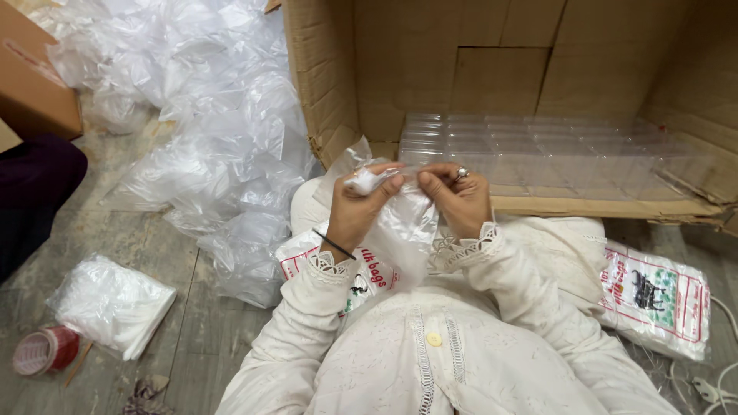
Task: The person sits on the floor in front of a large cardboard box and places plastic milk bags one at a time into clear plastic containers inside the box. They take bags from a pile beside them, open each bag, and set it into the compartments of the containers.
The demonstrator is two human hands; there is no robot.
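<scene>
Clear bag [400, 219] held up between both hands, left hand [355, 207] pinching its bunched top corner, right hand [460, 201] gripping the opposite edge, open carton [330, 92] of clear boxes [538, 150] just beyond

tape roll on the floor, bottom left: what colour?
Red, with a pale, whitish top face: the tape roll shows in the head view, on the floor beside a folded stack of clear bags.

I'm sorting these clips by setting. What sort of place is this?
Probably a small packing workspace on a floor. An open carton holds rows of clear plastic containers, loose plastic bags are heaped beside it, and both hands work a thin bag.
</scene>
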